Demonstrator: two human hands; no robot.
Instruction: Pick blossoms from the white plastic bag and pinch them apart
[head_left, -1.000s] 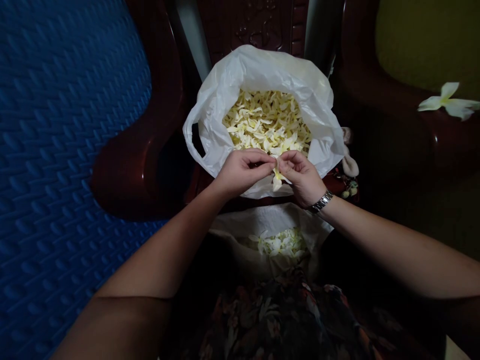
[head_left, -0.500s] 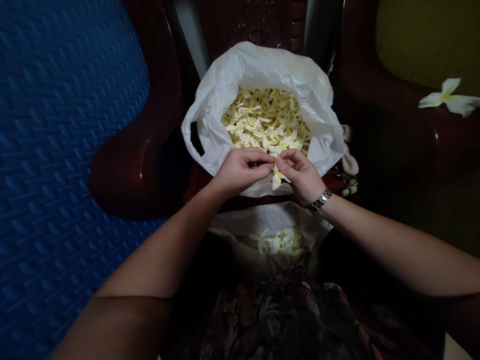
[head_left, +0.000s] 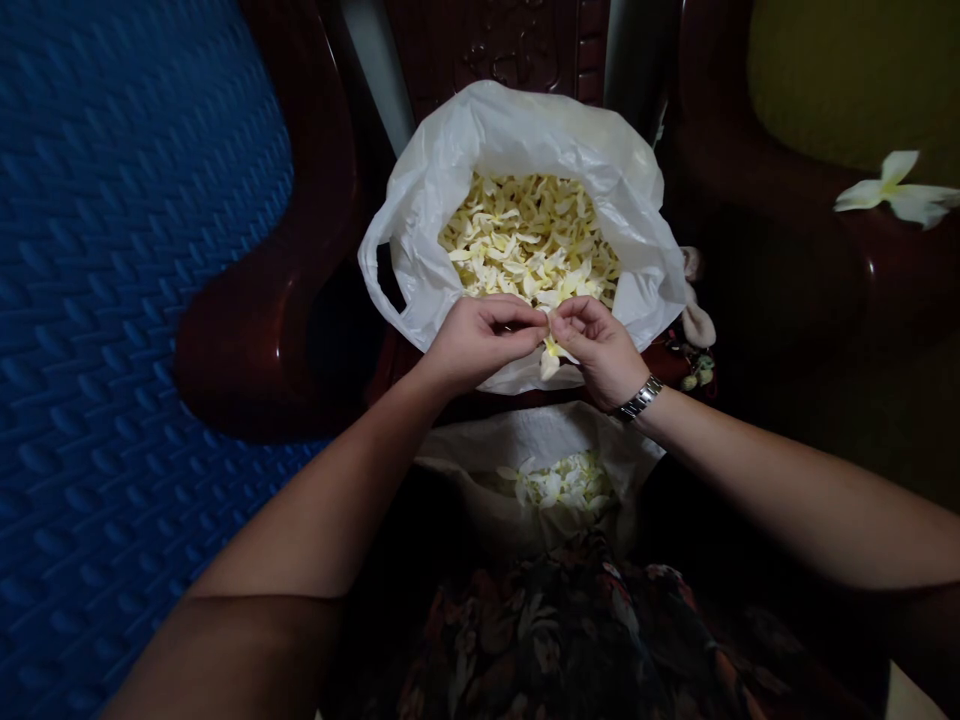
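Observation:
Between my fingertips is a white flower [head_left: 553,357] with a yellow centre, its petals hanging below the pinch. My left hand [head_left: 487,338] is closed in a pinch on it from one side. From the other side my right hand [head_left: 596,343], with a metal watch on the wrist, pinches it too; the fingers hide its upper part. Both hands are over the near rim of a white plastic bag [head_left: 645,250], which holds a heap of pale yellow-white flowers [head_left: 532,225]. Below my wrists a second pale bag [head_left: 469,440] contains more white flowers [head_left: 566,485].
Dark red carved wooden armrests stand left [head_left: 240,330] and right [head_left: 810,240]. One loose white flower [head_left: 900,192] lies on the right armrest. Blue woven-textured matting [head_left: 97,300] covers the left side. A small plush-like item [head_left: 697,322] is beside the bag.
The view has shifted very slightly. Both hands keep their pinch on the flower in nearly the same position.

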